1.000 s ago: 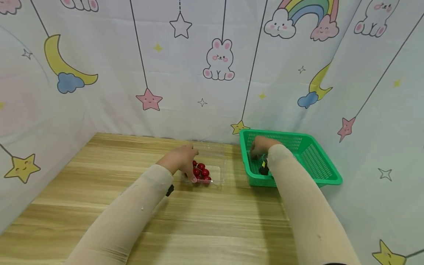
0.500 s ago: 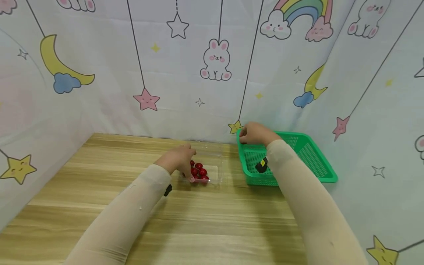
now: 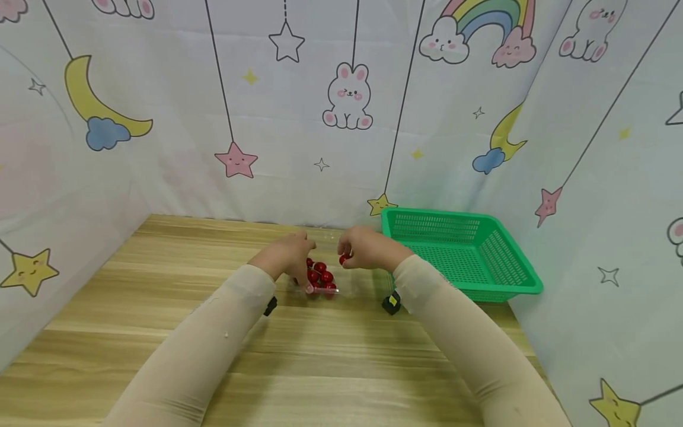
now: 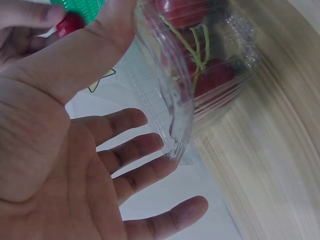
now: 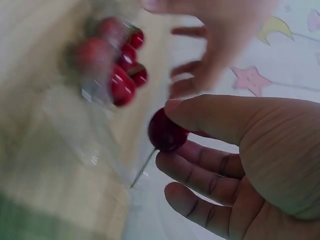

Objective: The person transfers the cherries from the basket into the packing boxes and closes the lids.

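My left hand (image 3: pixel 288 258) reaches over the left side of a clear plastic box (image 4: pixel 181 120). Its thumb lies along the rim in the left wrist view, while the other fingers (image 4: pixel 150 172) are spread loosely, their tips close to the plastic edge. Several red cherries (image 3: pixel 326 276) with green stems are in the box. My right hand (image 3: pixel 368 248) is over the box's right part, pinching one dark red cherry (image 5: pixel 166 131) between thumb and fingers. A thin stem (image 5: pixel 144 167) hangs from this cherry in the right wrist view.
A green perforated plastic basket (image 3: pixel 464 213) stands at the back right of the wooden table (image 3: pixel 320 362). White patterned curtains (image 3: pixel 299 118) rise behind and on both sides. A small black wrist device (image 3: pixel 391 303) sits under the right forearm.
My right hand has come out of the green basket, over its left rim and leftward to the plastic box, with a cherry now visible in its fingers. The left hand has stayed at the box.
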Demonstrator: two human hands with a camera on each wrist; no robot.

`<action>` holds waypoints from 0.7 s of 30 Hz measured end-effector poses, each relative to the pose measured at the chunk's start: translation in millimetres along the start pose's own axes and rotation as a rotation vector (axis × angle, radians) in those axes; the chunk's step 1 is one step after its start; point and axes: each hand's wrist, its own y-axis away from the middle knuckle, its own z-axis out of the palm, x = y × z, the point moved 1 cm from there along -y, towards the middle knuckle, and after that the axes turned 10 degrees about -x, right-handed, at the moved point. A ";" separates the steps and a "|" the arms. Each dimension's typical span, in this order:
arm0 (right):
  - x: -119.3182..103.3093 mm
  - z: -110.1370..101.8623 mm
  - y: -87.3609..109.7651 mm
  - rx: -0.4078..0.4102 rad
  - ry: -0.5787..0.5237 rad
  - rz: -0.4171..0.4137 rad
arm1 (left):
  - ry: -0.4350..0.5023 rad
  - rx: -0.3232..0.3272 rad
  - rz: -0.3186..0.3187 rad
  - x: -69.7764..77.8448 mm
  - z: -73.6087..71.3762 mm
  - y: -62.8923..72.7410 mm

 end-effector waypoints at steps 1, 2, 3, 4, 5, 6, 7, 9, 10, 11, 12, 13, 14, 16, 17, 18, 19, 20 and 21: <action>-2.2 5.2 -3.7 -0.009 0.018 -0.002 | 0.002 -0.003 0.000 -0.2 0.0 0.4; -3.8 10.2 -7.0 -0.014 0.032 -0.004 | 0.005 -0.005 0.000 -0.6 0.0 0.4; -5.5 14.5 -9.3 -0.021 0.042 -0.005 | 0.005 -0.006 0.000 -0.9 0.2 0.1; -6.6 18.6 -11.5 -0.024 0.053 -0.004 | 0.006 -0.007 0.001 -1.1 0.4 0.2; -7.2 22.4 -13.9 -0.026 0.057 -0.007 | 0.005 -0.007 0.002 -1.5 0.5 -0.3; -8.3 25.0 -15.3 -0.027 0.060 -0.012 | 0.002 -0.007 0.004 -1.7 0.7 -0.6; -9.2 26.9 -15.8 -0.029 0.062 -0.017 | -0.001 -0.006 0.005 -1.5 0.5 -0.7; -10.8 29.7 -16.3 -0.032 0.068 -0.029 | -0.003 -0.003 0.008 -1.3 0.4 -1.0; -11.0 30.9 -17.0 -0.033 0.072 -0.033 | 0.000 -0.003 0.010 -1.2 0.3 -0.5; -11.0 31.9 -17.5 -0.036 0.074 -0.038 | 0.000 -0.002 0.013 -1.2 0.1 -0.7; -10.7 32.9 -18.3 -0.037 0.079 -0.042 | 0.002 -0.002 0.016 -1.2 0.1 -0.4; -10.1 33.7 -18.9 -0.039 0.083 -0.045 | 0.005 -0.002 0.018 -1.2 0.0 0.1; -9.7 34.3 -19.6 -0.040 0.084 -0.050 | 0.010 -0.002 0.020 -1.3 0.2 0.5; -8.7 35.2 -20.5 -0.045 0.080 -0.056 | 0.023 -0.002 0.023 -1.5 0.3 1.0; -8.4 35.2 -20.7 -0.046 0.075 -0.059 | 0.027 -0.002 0.024 -1.8 0.6 1.1; -8.1 35.3 -20.9 -0.048 0.068 -0.059 | 0.031 -0.001 0.024 -2.2 1.0 1.3; -7.9 35.4 -20.6 -0.049 0.059 -0.056 | 0.036 0.002 0.023 -2.8 1.3 1.4; -7.9 35.5 -20.1 -0.048 0.038 -0.044 | 0.041 0.002 0.023 -3.6 2.1 1.0; -7.7 35.7 -19.4 -0.040 0.019 -0.022 | 0.047 0.003 0.024 -4.5 2.9 0.4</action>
